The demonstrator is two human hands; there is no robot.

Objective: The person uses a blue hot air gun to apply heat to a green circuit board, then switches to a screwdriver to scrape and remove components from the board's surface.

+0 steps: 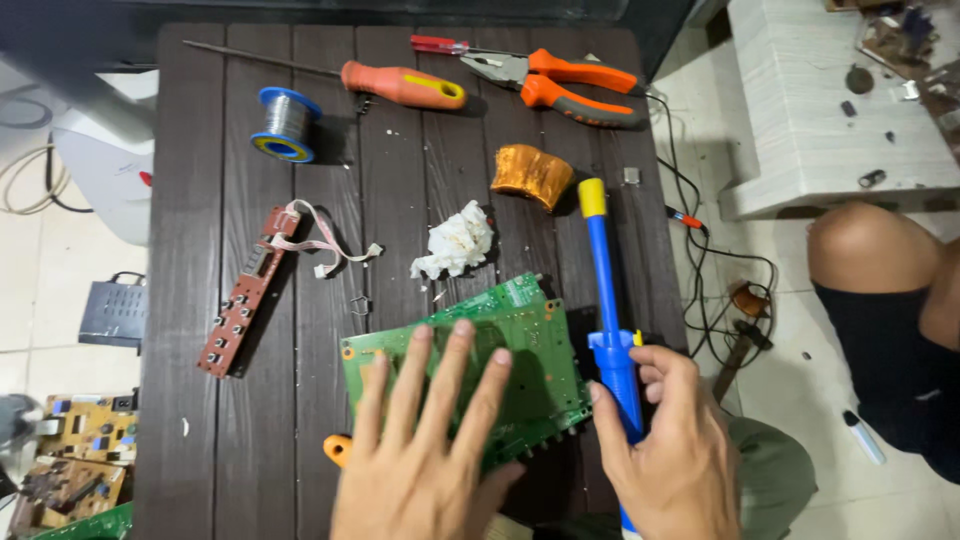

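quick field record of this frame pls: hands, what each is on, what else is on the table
left hand: left hand flat, fingers spread on the green circuit board
right hand: right hand wrapped around the blue desoldering pump, yellow end pointing away
surface: dark slatted table
far edge: orange-handled screwdriver, orange pliers, solder spool
middle: copper coil, crumpled tissue, brown button strip with ribbon cable
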